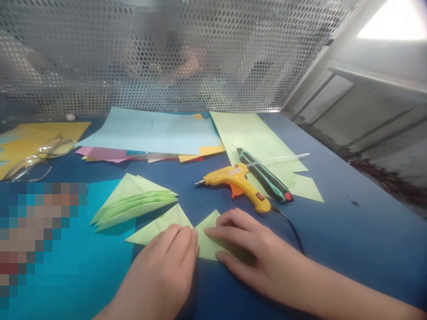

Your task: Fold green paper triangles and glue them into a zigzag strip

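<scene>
At the near left, the person's left hand (168,258) is bare, with a broad, smooth back, softly rounded knuckles and a short stretch of wrist (122,300). At the near right, the right hand (263,242) is bare too, its fingers (237,233) slim and tapering. The right forearm (343,284) is uncovered, long and smooth, running out at the right edge. Fingernail detail is too blurred to tell.

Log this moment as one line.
left hand: on green paper; right hand: on green paper; glue gun: beyond right hand; cutter: beside glue gun
</scene>
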Motion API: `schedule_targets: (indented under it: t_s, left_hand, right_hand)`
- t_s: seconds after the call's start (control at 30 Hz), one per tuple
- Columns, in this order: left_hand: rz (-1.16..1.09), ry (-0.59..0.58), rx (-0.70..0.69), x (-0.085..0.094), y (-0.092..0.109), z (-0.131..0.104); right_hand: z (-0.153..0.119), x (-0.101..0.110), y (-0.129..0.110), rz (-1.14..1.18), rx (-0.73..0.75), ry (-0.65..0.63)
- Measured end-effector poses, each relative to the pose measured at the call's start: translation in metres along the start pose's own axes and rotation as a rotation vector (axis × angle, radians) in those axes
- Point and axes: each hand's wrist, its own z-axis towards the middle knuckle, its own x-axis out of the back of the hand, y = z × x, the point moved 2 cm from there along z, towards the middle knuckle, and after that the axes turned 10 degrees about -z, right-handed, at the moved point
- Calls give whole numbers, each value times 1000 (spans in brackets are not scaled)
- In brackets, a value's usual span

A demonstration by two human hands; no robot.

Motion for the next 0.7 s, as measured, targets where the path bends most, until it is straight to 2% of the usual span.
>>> schedule_targets:
  t_s: [0.27,0.7]
  left_hand:
    - [63,-36,-15,12,3,7]
    - [25,11,66,7,0,7]
  right_hand:
    - [-1,-1,2,-21,14,0]
    - [-1,-3,2,13,15,15]
